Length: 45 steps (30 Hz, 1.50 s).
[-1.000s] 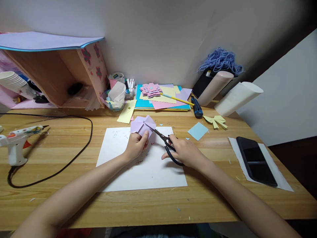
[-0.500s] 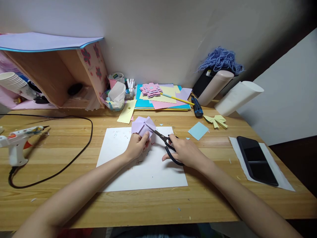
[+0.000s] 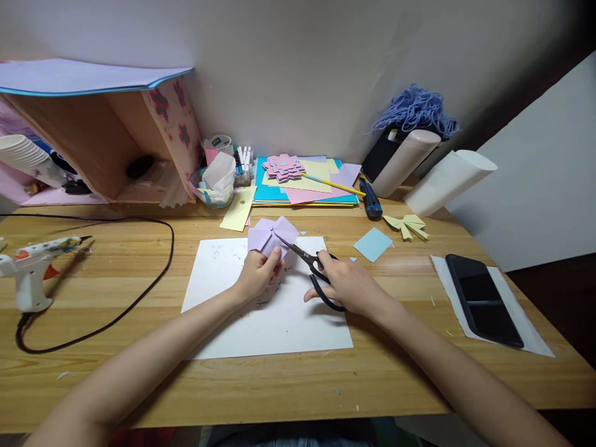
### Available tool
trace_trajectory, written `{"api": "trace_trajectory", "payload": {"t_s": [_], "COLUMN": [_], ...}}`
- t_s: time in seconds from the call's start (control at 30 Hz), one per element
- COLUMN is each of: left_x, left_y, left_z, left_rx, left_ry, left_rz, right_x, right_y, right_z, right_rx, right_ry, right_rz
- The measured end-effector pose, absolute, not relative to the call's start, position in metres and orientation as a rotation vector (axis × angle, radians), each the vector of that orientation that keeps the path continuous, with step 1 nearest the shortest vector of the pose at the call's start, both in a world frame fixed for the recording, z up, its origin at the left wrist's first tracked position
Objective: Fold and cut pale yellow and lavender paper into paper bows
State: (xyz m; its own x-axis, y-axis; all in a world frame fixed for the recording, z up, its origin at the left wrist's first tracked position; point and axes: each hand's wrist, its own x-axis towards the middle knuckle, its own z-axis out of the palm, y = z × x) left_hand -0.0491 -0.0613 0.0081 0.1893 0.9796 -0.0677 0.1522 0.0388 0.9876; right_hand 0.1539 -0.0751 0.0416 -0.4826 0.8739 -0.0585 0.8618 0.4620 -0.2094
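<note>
My left hand [image 3: 259, 271] pinches the lower edge of a folded lilac paper flower [image 3: 262, 234], thumb on top. My right hand [image 3: 351, 282] grips a pair of black-handled scissors [image 3: 305, 255], with fingers through the loops. The blade tips reach into the flower near its middle, under or along the right-hand petal; exactly where they touch is hard to see. Beneath both hands lies a white sheet of paper [image 3: 307, 332] with small marks on it. A light blue paper square [image 3: 373, 244] rests to the right of the scissors.
A white glue gun [image 3: 32, 273] and its looping black cord [image 3: 172, 248] occupy the left side. At the back are a cardboard box [image 3: 177, 130], a pink paper flower [image 3: 283, 167] and a blue utility knife [image 3: 371, 200]. A phone [image 3: 484, 300] lies at right.
The lilac flower's right petal has spread outward to the right around the scissor blades. Both hands stay almost where they were.
</note>
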Motion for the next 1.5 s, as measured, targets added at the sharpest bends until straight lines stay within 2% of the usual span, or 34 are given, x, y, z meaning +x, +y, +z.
{"api": "trace_trajectory", "payload": {"t_s": [0.33,0.57,0.9,1.17,1.5], "left_x": [-0.05,-0.055,-0.053,-0.05,-0.051], "left_y": [-0.061,-0.063,-0.066,-0.063,-0.062], "left_z": [0.007,0.001,0.007,0.002,0.001], "left_rx": [1.363,1.468,1.555,1.343,1.286], "left_ry": [1.166,1.12,0.962,0.76,0.773], "left_rz": [0.985,1.113,1.102,1.133,1.116], "right_x": [0.153,0.155,0.155,0.152,0.153], "right_y": [-0.074,-0.077,-0.085,-0.084,-0.083], "right_z": [0.044,0.05,0.04,0.037,0.029], "right_rx": [-1.57,-1.521,-1.078,-0.96,-0.956], "right_ry": [-2.545,-2.401,-1.904,-1.941,-1.886], "right_rz": [0.573,1.112,1.907,1.898,1.905]}}
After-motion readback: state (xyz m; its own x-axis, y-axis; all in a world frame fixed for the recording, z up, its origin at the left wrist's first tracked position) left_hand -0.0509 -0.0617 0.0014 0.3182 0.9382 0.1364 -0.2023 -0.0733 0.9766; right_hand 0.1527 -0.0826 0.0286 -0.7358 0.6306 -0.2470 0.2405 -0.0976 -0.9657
